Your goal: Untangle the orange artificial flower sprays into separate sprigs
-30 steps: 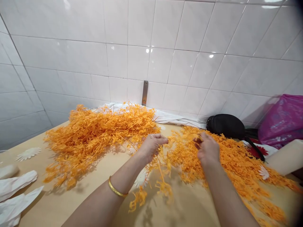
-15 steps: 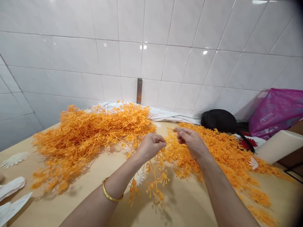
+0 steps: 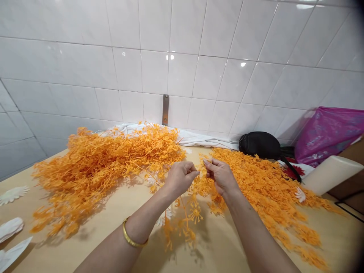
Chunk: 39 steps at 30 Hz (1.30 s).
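Observation:
My left hand [image 3: 182, 176], a gold bangle on its wrist, is closed in a pinch on an orange plastic flower sprig [image 3: 186, 218]. Its thin stems and small star-shaped florets hang below the fingers over the table. Just to the right, my right hand [image 3: 222, 175] has its thumb and fingers pinched together; what lies between them is too small to make out. Behind my left hand spreads a big heap of orange sprigs [image 3: 113, 155]. Past my right hand lies a flatter pile of loose orange pieces [image 3: 261, 182]. White daisy-like petals [image 3: 163, 217] show partly behind my left wrist.
A white tiled wall [image 3: 182, 76] with a metal bracket [image 3: 165, 110] rises behind the table [image 3: 113, 246]. At the back right are a black pouch [image 3: 259, 145], a purple plastic bag [image 3: 327, 132] and a cream cylinder [image 3: 331, 174]. White petal pieces [image 3: 13, 195] lie at left.
My right hand has come down and a little left, closer to my left hand. The left hand keeps its hold on the sprig. The view has shifted slightly.

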Available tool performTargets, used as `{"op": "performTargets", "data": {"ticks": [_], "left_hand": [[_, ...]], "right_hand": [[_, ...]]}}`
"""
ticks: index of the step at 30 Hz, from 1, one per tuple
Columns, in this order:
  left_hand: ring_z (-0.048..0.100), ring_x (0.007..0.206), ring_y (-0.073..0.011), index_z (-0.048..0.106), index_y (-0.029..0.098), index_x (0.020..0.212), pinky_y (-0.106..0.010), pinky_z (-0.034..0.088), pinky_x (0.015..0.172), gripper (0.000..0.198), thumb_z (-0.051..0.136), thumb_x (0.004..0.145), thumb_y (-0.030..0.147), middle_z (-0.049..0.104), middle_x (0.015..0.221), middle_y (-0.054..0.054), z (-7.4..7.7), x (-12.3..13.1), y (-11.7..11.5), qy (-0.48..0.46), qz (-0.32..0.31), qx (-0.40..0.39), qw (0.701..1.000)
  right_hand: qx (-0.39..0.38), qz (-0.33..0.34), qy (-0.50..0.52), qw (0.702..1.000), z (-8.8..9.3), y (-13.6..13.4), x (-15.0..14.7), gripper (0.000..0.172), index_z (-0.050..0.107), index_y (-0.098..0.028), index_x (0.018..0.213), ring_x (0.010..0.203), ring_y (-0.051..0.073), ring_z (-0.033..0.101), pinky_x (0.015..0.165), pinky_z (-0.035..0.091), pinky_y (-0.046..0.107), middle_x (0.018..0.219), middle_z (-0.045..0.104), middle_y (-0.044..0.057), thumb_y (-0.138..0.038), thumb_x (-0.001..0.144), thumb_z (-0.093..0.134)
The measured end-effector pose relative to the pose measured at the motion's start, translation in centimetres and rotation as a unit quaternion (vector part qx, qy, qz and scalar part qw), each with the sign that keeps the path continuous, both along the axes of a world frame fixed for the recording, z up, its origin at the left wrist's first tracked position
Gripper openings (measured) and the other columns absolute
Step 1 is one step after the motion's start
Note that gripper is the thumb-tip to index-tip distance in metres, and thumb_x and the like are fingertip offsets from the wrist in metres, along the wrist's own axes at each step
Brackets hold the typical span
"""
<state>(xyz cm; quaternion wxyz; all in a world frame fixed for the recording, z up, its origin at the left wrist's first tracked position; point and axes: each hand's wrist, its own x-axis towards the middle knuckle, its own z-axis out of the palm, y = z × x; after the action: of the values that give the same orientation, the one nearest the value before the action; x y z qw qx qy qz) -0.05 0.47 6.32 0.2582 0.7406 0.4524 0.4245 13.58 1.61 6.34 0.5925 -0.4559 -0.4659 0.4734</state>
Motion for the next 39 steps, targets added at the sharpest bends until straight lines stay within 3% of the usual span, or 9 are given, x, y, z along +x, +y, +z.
{"op": "performTargets", "data": {"ticks": [5,10,13,18,20,23,27,31,39], "left_hand": [[0.032,0.045,-0.0062,0.046,0.015,0.051,-0.019,0.023,0.046,0.021,0.050,0.069,0.025,0.037,0.046,0.005,0.4,0.2,-0.4,-0.039,-0.032,-0.020,0.999],[0.030,0.044,-0.0057,0.044,0.015,0.050,-0.020,0.023,0.044,0.022,0.050,0.068,0.026,0.034,0.045,0.005,1.2,0.3,-1.1,-0.103,-0.059,-0.044,0.992],[0.029,0.043,-0.0057,0.044,0.015,0.052,-0.020,0.023,0.043,0.020,0.049,0.068,0.027,0.034,0.046,0.005,0.8,0.2,-0.6,-0.155,-0.019,-0.053,0.986],[0.031,0.046,-0.0062,0.044,0.015,0.051,-0.020,0.024,0.045,0.019,0.049,0.066,0.026,0.036,0.046,0.005,-0.4,0.1,0.6,-0.163,0.026,-0.040,0.986],[0.032,0.046,-0.0061,0.043,0.015,0.050,-0.020,0.025,0.045,0.020,0.049,0.065,0.026,0.036,0.046,0.005,-0.7,0.0,0.8,-0.158,0.036,-0.042,0.986],[0.030,0.044,-0.0055,0.042,0.015,0.049,-0.020,0.023,0.044,0.020,0.050,0.065,0.026,0.034,0.045,0.006,-0.9,0.0,0.9,-0.152,0.044,-0.059,0.986],[0.029,0.040,-0.0044,0.042,0.015,0.051,-0.019,0.022,0.042,0.020,0.050,0.065,0.027,0.033,0.042,0.007,-0.7,0.1,0.7,-0.175,0.005,-0.095,0.980],[0.029,0.038,-0.0039,0.044,0.015,0.052,-0.019,0.023,0.041,0.018,0.050,0.065,0.025,0.033,0.040,0.008,-0.4,0.0,0.6,-0.181,-0.032,-0.114,0.976],[0.030,0.033,-0.0033,0.044,0.015,0.054,-0.019,0.021,0.038,0.016,0.045,0.068,0.024,0.035,0.038,0.008,-0.1,-0.4,0.5,-0.160,-0.061,-0.166,0.971]], "right_hand": [[0.040,-0.118,0.000,0.992,-0.4,0.6,0.1,0.028,0.044,-0.018,0.050,0.040,0.005,0.034,0.041,0.029,0.020,0.044,0.037,-0.007,-0.035,0.059,0.063],[0.019,-0.276,-0.006,0.961,-0.3,2.0,4.8,0.017,0.047,-0.019,0.058,0.042,0.008,0.037,0.044,0.033,0.023,0.047,0.038,-0.006,-0.033,0.061,0.057],[0.047,-0.329,-0.185,0.925,-0.1,2.3,6.5,0.019,0.056,-0.017,0.076,0.067,0.017,0.051,0.062,0.040,0.031,0.072,0.053,0.003,-0.029,0.062,0.055],[0.072,-0.373,-0.447,0.810,0.8,1.4,5.9,0.022,0.062,-0.015,0.080,0.096,0.029,0.044,0.077,0.034,0.042,0.102,0.053,0.014,-0.028,0.068,0.048],[0.105,-0.332,-0.468,0.812,1.3,0.8,5.2,0.019,0.061,-0.016,0.071,0.087,0.026,0.048,0.075,0.035,0.040,0.090,0.057,0.011,-0.028,0.072,0.045],[0.181,-0.171,-0.444,0.861,2.1,-0.1,3.9,0.021,0.059,-0.018,0.066,0.074,0.019,0.051,0.070,0.038,0.033,0.074,0.056,0.005,-0.032,0.076,0.045],[0.244,0.045,-0.452,0.857,2.2,-1.2,1.8,0.016,0.060,-0.021,0.085,0.084,0.018,0.050,0.075,0.038,0.031,0.088,0.053,0.004,-0.029,0.072,0.056],[0.271,0.076,-0.479,0.832,1.6,-1.4,0.9,0.018,0.057,-0.021,0.088,0.083,0.018,0.048,0.076,0.038,0.033,0.089,0.048,0.004,-0.018,0.070,0.055],[0.248,0.125,-0.442,0.853,1.4,-1.0,1.1,0.009,0.059,-0.019,0.073,0.072,0.014,0.048,0.067,0.038,0.027,0.079,0.051,0.003,-0.026,0.075,0.054]]}}
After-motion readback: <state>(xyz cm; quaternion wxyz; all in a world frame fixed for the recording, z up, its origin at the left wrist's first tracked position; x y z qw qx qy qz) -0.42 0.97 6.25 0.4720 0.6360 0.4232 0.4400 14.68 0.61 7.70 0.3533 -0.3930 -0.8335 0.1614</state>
